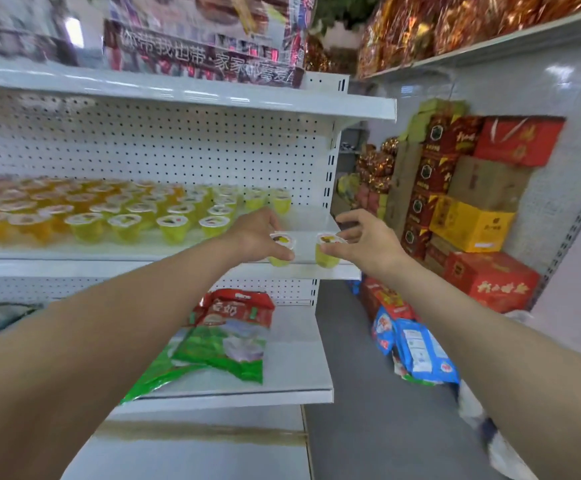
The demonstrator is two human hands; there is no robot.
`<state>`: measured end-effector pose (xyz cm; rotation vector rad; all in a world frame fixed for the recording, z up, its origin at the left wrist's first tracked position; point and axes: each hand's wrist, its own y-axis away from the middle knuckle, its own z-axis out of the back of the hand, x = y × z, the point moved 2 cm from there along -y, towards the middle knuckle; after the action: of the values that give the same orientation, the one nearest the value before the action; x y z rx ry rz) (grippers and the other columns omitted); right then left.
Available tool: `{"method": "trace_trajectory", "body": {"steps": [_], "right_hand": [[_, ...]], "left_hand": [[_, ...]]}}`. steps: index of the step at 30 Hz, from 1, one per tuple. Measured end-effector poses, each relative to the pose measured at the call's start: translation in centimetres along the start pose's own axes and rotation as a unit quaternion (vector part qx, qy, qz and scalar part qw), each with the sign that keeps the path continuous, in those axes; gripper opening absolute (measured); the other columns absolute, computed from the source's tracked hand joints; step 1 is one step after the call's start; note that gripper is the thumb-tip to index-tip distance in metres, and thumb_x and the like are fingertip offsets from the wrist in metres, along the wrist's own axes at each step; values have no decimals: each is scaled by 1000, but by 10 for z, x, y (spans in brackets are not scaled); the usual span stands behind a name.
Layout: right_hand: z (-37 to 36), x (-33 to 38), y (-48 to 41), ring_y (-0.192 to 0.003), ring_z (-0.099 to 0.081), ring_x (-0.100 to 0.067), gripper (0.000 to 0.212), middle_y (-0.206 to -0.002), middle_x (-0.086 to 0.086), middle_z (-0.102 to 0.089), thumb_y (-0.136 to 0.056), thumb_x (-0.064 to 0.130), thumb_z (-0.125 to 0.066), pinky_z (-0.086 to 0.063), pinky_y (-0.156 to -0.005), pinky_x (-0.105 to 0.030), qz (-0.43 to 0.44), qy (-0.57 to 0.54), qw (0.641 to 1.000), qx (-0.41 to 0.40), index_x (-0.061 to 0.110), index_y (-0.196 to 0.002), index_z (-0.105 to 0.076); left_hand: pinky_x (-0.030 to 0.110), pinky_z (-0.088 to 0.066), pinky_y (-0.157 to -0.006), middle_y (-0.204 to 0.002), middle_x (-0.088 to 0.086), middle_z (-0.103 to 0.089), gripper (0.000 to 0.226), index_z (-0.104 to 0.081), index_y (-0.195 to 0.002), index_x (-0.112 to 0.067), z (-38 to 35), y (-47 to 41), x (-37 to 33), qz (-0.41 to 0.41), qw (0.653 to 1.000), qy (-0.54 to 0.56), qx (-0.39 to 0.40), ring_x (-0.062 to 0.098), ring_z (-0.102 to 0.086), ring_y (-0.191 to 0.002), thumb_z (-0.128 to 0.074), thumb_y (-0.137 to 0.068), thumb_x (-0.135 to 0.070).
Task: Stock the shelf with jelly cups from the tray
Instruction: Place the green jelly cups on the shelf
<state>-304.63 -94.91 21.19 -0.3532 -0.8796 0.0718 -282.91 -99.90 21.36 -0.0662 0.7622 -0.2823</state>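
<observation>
My left hand (256,237) grips a yellow-green jelly cup (281,249) at the front edge of the white middle shelf (303,225). Just to its right, my right hand (365,242) pinches a second yellow-green jelly cup (329,252) by its rim and side. Both cups sit at the shelf's right end, beside the bare patch of shelf. Rows of several stocked jelly cups (126,209), orange at the left and yellow-green toward the right, fill the rest of that shelf. The tray is out of view.
A lower shelf (292,368) holds green and red snack bags (226,337). Red and yellow cartons (472,216) are stacked against the right wall, with blue bags (417,344) on the grey floor. A top shelf (213,95) overhangs the cups.
</observation>
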Motion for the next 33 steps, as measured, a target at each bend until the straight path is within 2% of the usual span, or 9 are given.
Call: {"method": "trace_trajectory", "body": {"steps": [3, 6, 9, 13, 20, 24, 27, 30, 33], "right_hand": [[-10, 5, -27, -91, -61, -6, 62, -100, 8, -64, -67, 44, -87, -42, -63, -15, -11, 11, 1000, 7, 33, -119, -56], [-28, 3, -55, -93, -61, -9, 62, -99, 5, -65, -67, 42, -87, -40, -64, -15, -18, 16, 1000, 16, 31, -120, -55], [-48, -4, -80, -94, -61, -14, 64, -104, -2, -66, -70, 38, -87, -42, -64, -16, -31, 14, 999, 38, 27, -123, -54], [-74, -12, -116, -96, -61, -16, 62, -107, -3, -66, -73, 35, -85, -46, -72, -23, -46, 10, 998, 38, 23, -125, -54], [-100, -17, -181, -94, -61, -15, 56, -109, -1, -65, -77, 30, -82, -47, -66, -19, -59, 38, 997, 37, 22, -124, -54], [-114, -23, -209, -101, -63, -19, 53, -115, -3, -65, -76, 23, -82, -52, -86, -25, -87, 21, 995, 32, 20, -122, -55], [-119, -24, -219, -95, -59, -15, 53, -119, -4, -63, -79, 20, -80, -45, -72, -15, -93, 24, 995, 36, 18, -125, -54], [-119, -25, -224, -94, -54, -12, 51, -120, -3, -61, -82, 20, -78, -39, -55, -2, -95, 36, 994, 36, 16, -127, -54], [-118, -21, -222, -97, -54, -12, 55, -126, -2, -59, -83, 24, -77, -41, -76, -14, -89, 68, 993, 45, 18, -131, -52]], "left_hand": [[28, -41, -77, -116, -1, -60, 62, -55, -113, -19, 16, -29, -1, -2, 997, -67, 28, 19, -54, -105, -90, -64, -33], [28, -40, -79, -123, 3, -57, 66, -53, -120, -17, 25, -59, 5, 6, 989, -134, 63, 21, -52, -105, -87, -68, -36], [24, -37, -79, -131, 4, -54, 67, -51, -128, -13, 27, -83, 13, 0, 981, -175, 80, 24, -52, -115, -83, -74, -37], [26, -40, -82, -130, 3, -56, 66, -51, -126, -14, 30, -125, 31, -3, 977, -190, 93, 23, -54, -116, -82, -74, -40], [29, -44, -94, -132, 4, -56, 70, -52, -131, -12, 37, -184, 50, -2, 971, -223, 82, 24, -54, -119, -82, -75, -40], [28, -42, -88, -130, 4, -58, 70, -53, -132, -10, 41, -203, 60, -9, 971, -229, 70, 24, -54, -119, -81, -76, -40], [28, -42, -84, -126, 5, -59, 68, -55, -128, -11, 41, -211, 65, -9, 971, -229, 67, 25, -55, -114, -82, -74, -41], [32, -46, -92, -127, 5, -58, 70, -54, -129, -11, 41, -213, 67, -5, 972, -227, 66, 25, -55, -115, -82, -74, -42], [38, -46, -98, -131, 5, -56, 73, -51, -132, -12, 40, -210, 66, 7, 970, -233, 69, 26, -53, -118, -81, -74, -45]]}}
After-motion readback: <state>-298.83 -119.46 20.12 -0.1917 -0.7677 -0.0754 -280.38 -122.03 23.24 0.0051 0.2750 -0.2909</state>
